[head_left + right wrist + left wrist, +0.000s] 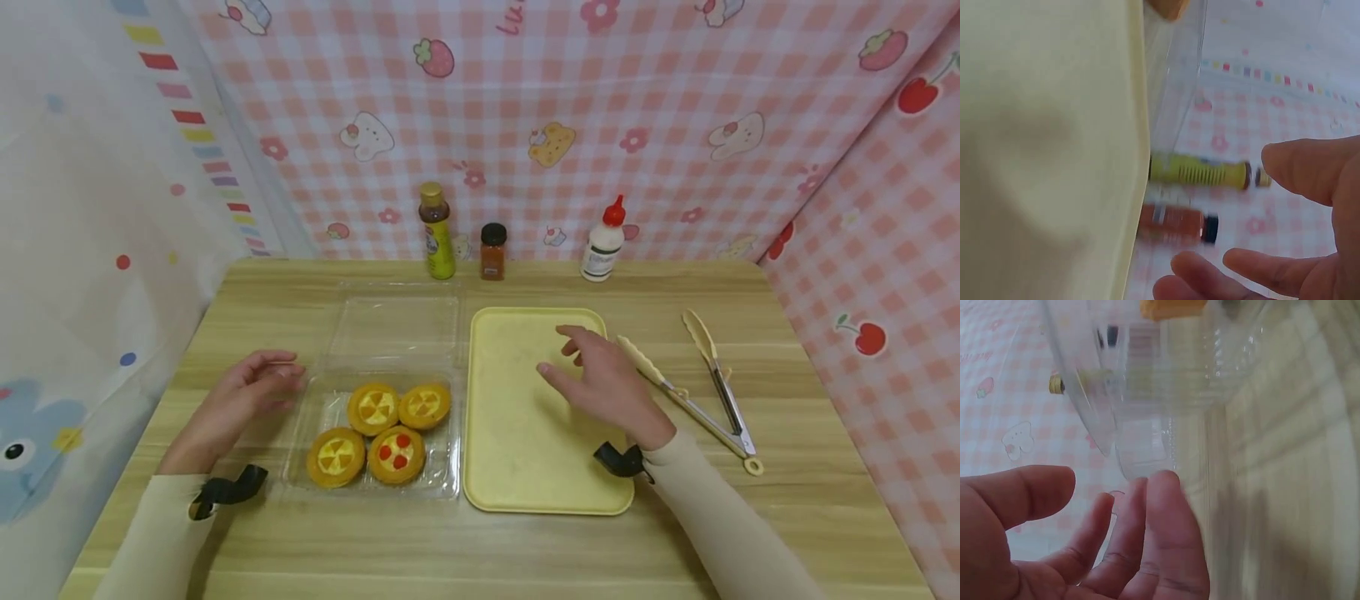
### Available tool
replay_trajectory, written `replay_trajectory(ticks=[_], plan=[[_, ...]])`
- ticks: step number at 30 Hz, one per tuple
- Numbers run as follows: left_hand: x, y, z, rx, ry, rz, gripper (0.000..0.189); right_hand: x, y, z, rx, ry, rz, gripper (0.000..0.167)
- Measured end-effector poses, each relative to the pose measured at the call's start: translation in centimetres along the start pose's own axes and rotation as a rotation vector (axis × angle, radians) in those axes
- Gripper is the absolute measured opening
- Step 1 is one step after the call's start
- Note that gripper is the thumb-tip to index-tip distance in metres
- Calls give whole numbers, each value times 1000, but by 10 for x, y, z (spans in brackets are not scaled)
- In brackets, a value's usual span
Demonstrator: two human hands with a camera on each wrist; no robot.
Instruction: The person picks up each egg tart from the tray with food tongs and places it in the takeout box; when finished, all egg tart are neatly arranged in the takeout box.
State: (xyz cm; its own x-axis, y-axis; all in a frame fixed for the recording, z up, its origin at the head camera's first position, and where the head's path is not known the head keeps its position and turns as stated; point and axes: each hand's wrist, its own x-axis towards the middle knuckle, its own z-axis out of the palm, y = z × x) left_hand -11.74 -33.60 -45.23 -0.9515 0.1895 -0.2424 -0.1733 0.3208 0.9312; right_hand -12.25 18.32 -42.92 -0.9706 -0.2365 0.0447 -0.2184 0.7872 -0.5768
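My left hand (251, 392) hovers at the left side of a clear plastic box (442, 477), its fingers loosely bent with nothing in them. The left wrist view shows those fingers close to the box wall (1166, 387); whether they touch it I cannot tell. In the box lie several round tarts (373, 408), one topped with red dots (397, 458). Its hinged lid (397, 325) lies back, away from me. Over the upper right of a pale yellow tray (517, 467) hangs my right hand (600, 379), thumb and fingers apart, holding nothing.
Metal tongs with beige tips (729, 408) lie spread to the right of the tray. Along the back wall stand a yellow-green bottle (438, 242), a small black-capped jar (492, 254) and a white bottle with a red nozzle (602, 246).
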Motion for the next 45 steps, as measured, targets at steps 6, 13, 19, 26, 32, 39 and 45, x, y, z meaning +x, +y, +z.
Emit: replay_trajectory(ticks=[6, 13, 19, 26, 32, 39, 45], plan=[[15, -1, -7, -123, -58, -50, 45, 22, -28, 22, 75, -73, -28, 69], [34, -1, -4, -314, -110, -97, 32, 51, -45, 50, 268, -143, -39, 61], [41, -1, -2, -386, -140, -121, 28, 66, -56, 69, 433, -213, 62, 66], [44, -10, -3, -519, -223, -119, 26, 72, -60, 93, 692, -282, 177, 70], [40, -18, -7, -604, -327, -66, 38, 70, -64, 106, 1017, -324, 237, 75], [36, -22, -7, -664, -366, -9, 45, 69, -69, 108, 1071, -266, 237, 73], [36, -23, -5, -691, -342, 21, 45, 69, -72, 107, 1076, -215, 264, 63]])
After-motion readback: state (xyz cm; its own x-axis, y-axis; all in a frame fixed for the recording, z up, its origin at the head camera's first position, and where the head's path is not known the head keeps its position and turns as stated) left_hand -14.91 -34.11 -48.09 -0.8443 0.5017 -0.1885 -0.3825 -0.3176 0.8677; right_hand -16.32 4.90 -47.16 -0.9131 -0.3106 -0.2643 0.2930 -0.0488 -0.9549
